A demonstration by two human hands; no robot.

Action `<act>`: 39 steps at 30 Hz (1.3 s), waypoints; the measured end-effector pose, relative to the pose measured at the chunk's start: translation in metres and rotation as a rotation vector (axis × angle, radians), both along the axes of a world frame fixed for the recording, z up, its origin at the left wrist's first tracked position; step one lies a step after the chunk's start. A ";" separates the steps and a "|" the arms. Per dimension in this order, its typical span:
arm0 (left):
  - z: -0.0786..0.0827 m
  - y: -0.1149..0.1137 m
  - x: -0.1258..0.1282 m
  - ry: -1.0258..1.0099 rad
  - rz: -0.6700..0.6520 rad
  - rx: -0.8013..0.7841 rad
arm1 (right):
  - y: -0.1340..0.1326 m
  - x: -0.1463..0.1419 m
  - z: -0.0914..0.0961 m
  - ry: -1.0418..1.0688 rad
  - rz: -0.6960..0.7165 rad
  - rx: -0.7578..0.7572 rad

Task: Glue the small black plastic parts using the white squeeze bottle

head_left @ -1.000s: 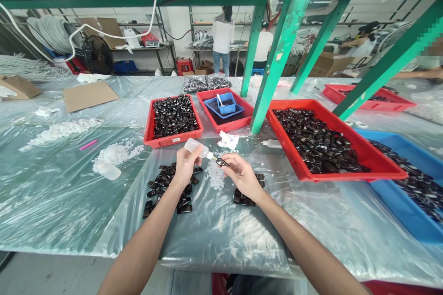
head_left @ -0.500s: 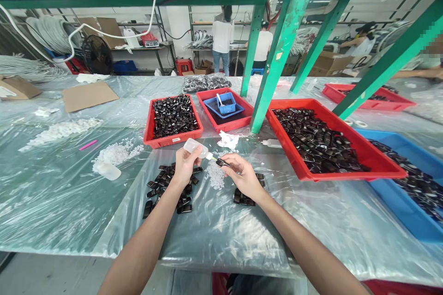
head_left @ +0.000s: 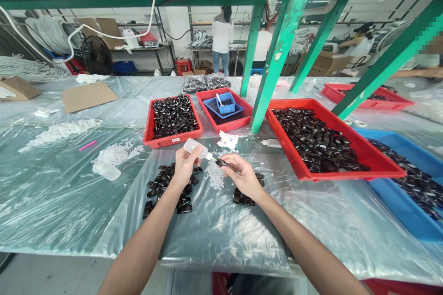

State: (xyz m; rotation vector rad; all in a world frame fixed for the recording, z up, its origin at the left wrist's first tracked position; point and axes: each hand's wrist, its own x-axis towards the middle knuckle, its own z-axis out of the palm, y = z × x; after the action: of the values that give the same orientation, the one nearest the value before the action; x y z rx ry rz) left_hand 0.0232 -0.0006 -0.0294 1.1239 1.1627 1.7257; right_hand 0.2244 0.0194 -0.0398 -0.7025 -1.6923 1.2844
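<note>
My left hand [head_left: 186, 164] is closed around a translucent squeeze bottle [head_left: 195, 148] with a thin nozzle, tilted down to the right. Pinched in my right hand [head_left: 244, 175] is a small glossy black plastic part [head_left: 221, 162]. The nozzle tip meets the part or sits right beside it; which of these I cannot tell. Beneath both hands lies a patch of small clear-white pieces [head_left: 215, 178] on the plastic-covered table. A loose heap of black parts [head_left: 169, 186] is under my left wrist, and a smaller group [head_left: 244, 197] lies by my right wrist.
Red trays [head_left: 146, 124] [head_left: 304, 174] of black parts stand beyond and right, with a blue tray [head_left: 398, 221] alongside. A small blue bin [head_left: 226, 108] sits in another red tray. Green posts [head_left: 277, 64] rise from the table. A second bottle [head_left: 272, 143] lies near the right tray.
</note>
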 end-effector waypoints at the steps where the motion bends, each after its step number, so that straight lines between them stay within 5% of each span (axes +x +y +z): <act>1: 0.000 0.000 0.000 -0.001 0.001 -0.005 | 0.000 0.000 0.000 0.000 0.002 -0.001; 27: 0.008 0.002 -0.001 -0.236 0.005 -0.093 | 0.005 0.003 0.002 -0.015 -0.067 -0.005; 33: 0.007 0.003 -0.001 -0.071 0.109 -0.088 | 0.012 0.007 0.005 0.015 -0.117 -0.029; 39: -0.015 0.013 -0.003 0.128 0.061 -0.154 | 0.020 0.012 0.005 0.050 -0.197 -0.022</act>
State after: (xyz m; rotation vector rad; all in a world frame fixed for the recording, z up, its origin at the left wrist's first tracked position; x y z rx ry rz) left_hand 0.0202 0.0120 -0.0441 1.1276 1.3966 1.5988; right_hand 0.2361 0.0392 -0.0347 -0.8219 -1.5298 1.1737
